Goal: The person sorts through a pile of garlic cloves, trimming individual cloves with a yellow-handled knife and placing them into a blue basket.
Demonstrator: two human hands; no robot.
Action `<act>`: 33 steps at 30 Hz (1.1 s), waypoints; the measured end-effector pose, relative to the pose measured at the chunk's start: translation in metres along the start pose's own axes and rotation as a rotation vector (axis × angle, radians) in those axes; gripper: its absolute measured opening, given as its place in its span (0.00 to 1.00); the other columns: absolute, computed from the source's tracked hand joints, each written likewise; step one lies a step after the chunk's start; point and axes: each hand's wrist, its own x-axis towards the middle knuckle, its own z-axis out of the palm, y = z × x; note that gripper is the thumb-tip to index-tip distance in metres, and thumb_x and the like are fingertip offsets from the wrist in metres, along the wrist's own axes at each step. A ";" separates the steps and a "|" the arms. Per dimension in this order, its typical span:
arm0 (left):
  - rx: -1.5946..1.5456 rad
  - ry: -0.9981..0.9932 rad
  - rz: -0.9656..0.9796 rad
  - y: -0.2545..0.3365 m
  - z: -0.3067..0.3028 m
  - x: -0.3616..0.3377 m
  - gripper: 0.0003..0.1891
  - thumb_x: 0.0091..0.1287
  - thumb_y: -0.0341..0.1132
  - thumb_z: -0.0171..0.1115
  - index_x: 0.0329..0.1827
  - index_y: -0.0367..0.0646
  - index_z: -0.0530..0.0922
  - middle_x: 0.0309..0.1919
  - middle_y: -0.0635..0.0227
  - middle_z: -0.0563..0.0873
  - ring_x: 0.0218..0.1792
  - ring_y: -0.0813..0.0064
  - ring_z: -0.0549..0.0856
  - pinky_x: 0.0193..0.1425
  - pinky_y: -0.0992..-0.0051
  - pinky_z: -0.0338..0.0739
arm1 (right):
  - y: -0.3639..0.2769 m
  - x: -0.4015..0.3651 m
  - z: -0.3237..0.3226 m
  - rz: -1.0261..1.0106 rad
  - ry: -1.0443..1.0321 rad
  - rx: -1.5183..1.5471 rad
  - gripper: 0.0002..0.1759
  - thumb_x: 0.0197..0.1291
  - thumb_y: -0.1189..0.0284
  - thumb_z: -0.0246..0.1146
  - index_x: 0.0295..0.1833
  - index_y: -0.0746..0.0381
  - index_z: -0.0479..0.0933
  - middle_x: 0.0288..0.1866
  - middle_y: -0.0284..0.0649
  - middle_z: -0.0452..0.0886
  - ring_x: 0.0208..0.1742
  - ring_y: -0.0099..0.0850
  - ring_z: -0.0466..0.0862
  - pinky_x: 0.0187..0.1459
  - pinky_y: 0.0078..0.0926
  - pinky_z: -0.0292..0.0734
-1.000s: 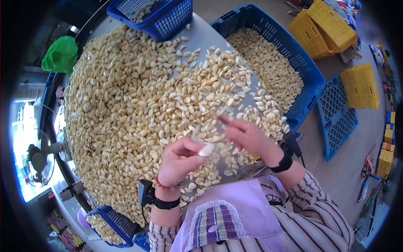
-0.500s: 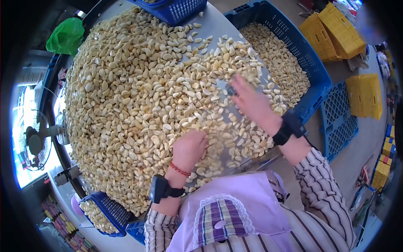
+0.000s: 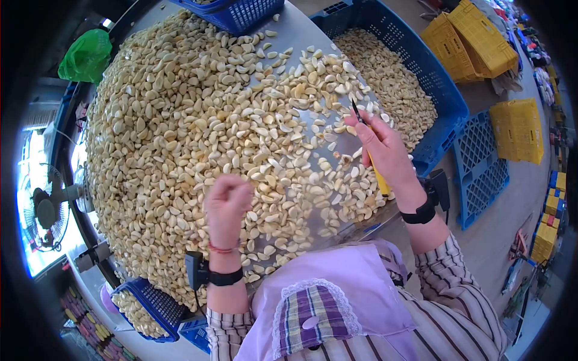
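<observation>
While you are standing at the table edge, your lilac apron [image 3: 325, 289] is filling the nearest part of the view. A small blue basket [image 3: 158, 307] of cloves is sitting low at your left.

Your left hand [image 3: 227, 203] is hovering over the near slope of the garlic cloves [image 3: 174, 138], curled into a fist with the knuckles up. Whether it is enclosing a clove cannot be told, because the palm is hidden. Your right hand [image 3: 385, 150] is gripping a small knife [image 3: 379, 175]. Its yellow handle is running down past the palm, and its dark blade is pointing up and away over a thinly covered patch of the metal table [image 3: 299, 35].

Judging by their look, the cloves are peeled, light, firm and smooth. They are probably slipping under a loose pinch and bruising under a hard one. You are best taking each clove across its broad middle, between thumb and forefinger, leaving the root end free for the blade. The heap is loose, so neighbouring cloves are likely rolling when one is lifted.

Beyond the right hand, a large blue crate [image 3: 448, 108] is holding more cloves just beside the table edge. Farther off, yellow crates [image 3: 475, 36] are lying on the floor, and a green bag [image 3: 87, 55] is sitting past the heap at far left.
</observation>
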 end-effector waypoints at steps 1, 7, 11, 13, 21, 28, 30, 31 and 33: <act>0.221 -0.081 0.116 0.006 0.023 0.005 0.08 0.68 0.37 0.58 0.43 0.43 0.76 0.28 0.68 0.80 0.24 0.72 0.78 0.22 0.76 0.73 | 0.003 0.000 -0.003 0.019 -0.017 0.037 0.24 0.69 0.60 0.57 0.61 0.68 0.72 0.34 0.30 0.78 0.19 0.12 0.69 0.20 0.11 0.64; 1.196 -0.355 0.394 -0.035 0.104 0.028 0.06 0.62 0.37 0.62 0.35 0.46 0.81 0.30 0.60 0.82 0.28 0.58 0.82 0.32 0.65 0.76 | -0.001 -0.009 -0.011 0.041 -0.015 0.133 0.25 0.70 0.61 0.53 0.65 0.67 0.68 0.51 0.38 0.82 0.19 0.14 0.71 0.22 0.11 0.69; 1.103 -0.156 0.341 -0.035 0.079 0.031 0.06 0.60 0.37 0.64 0.35 0.46 0.81 0.26 0.62 0.82 0.26 0.62 0.82 0.27 0.68 0.76 | -0.004 -0.016 -0.024 0.028 -0.014 0.106 0.25 0.70 0.62 0.54 0.65 0.67 0.68 0.49 0.37 0.82 0.19 0.13 0.70 0.23 0.11 0.69; 0.981 -0.072 0.242 -0.014 0.061 0.029 0.07 0.60 0.37 0.64 0.37 0.46 0.81 0.25 0.63 0.81 0.23 0.64 0.81 0.25 0.69 0.75 | 0.000 -0.018 -0.018 0.029 -0.029 -0.015 0.25 0.70 0.63 0.55 0.65 0.67 0.68 0.49 0.36 0.82 0.20 0.13 0.70 0.23 0.11 0.69; 1.091 -0.415 0.544 -0.035 0.082 0.013 0.12 0.57 0.36 0.67 0.45 0.49 0.82 0.27 0.68 0.81 0.25 0.66 0.81 0.28 0.72 0.76 | 0.010 -0.018 0.012 -0.047 -0.142 -0.111 0.26 0.67 0.62 0.59 0.64 0.67 0.69 0.41 0.31 0.78 0.22 0.11 0.70 0.24 0.10 0.68; -0.210 -0.180 -0.185 -0.007 0.008 0.008 0.08 0.68 0.39 0.57 0.42 0.48 0.69 0.25 0.74 0.72 0.22 0.81 0.72 0.20 0.85 0.65 | 0.010 -0.024 0.006 -0.061 -0.157 -0.125 0.27 0.66 0.60 0.60 0.64 0.66 0.70 0.37 0.33 0.77 0.28 0.16 0.73 0.30 0.13 0.69; -0.453 -0.139 0.009 0.008 -0.021 -0.005 0.11 0.69 0.42 0.56 0.40 0.46 0.68 0.25 0.72 0.70 0.20 0.82 0.68 0.18 0.86 0.62 | 0.020 -0.025 0.014 -0.269 -0.223 -0.351 0.28 0.64 0.59 0.62 0.64 0.66 0.70 0.49 0.44 0.80 0.43 0.29 0.81 0.46 0.22 0.76; -0.578 -0.098 0.055 0.012 -0.033 -0.012 0.12 0.70 0.45 0.54 0.39 0.46 0.70 0.26 0.71 0.72 0.20 0.80 0.70 0.17 0.86 0.62 | 0.028 -0.022 0.022 -0.514 -0.286 -0.585 0.32 0.60 0.63 0.64 0.68 0.63 0.66 0.62 0.44 0.74 0.35 0.28 0.83 0.37 0.27 0.79; -0.784 -0.150 0.210 0.004 -0.070 -0.020 0.18 0.73 0.51 0.49 0.42 0.44 0.75 0.27 0.70 0.72 0.21 0.78 0.70 0.16 0.85 0.63 | 0.027 -0.032 0.053 -0.594 -0.424 -0.711 0.38 0.58 0.53 0.64 0.70 0.58 0.63 0.66 0.51 0.68 0.50 0.43 0.81 0.53 0.31 0.76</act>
